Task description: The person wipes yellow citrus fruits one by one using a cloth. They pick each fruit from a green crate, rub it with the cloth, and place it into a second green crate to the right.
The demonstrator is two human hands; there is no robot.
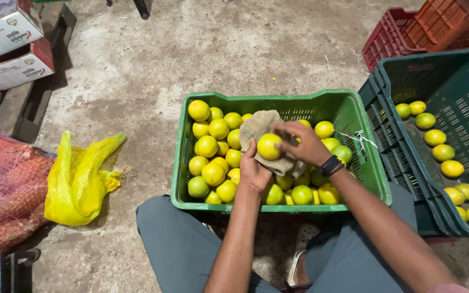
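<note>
Yellow citrus fruit [269,146] up above the green crate [348,111], cradled in a coarse brown cloth [257,126]. Left hand [253,171] cupped beneath, fingers curled on cloth and fruit; right hand [306,144] closed over the cloth from the side (black band at the wrist). Dark green crate [451,70] just right, yellow mesh bag [77,182] left.

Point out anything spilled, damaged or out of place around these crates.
Nothing is spilled: all fruit sits inside the green crate and the dark crate. Only the yellow mesh sack looks untidy, lying crumpled on the concrete floor.
</note>
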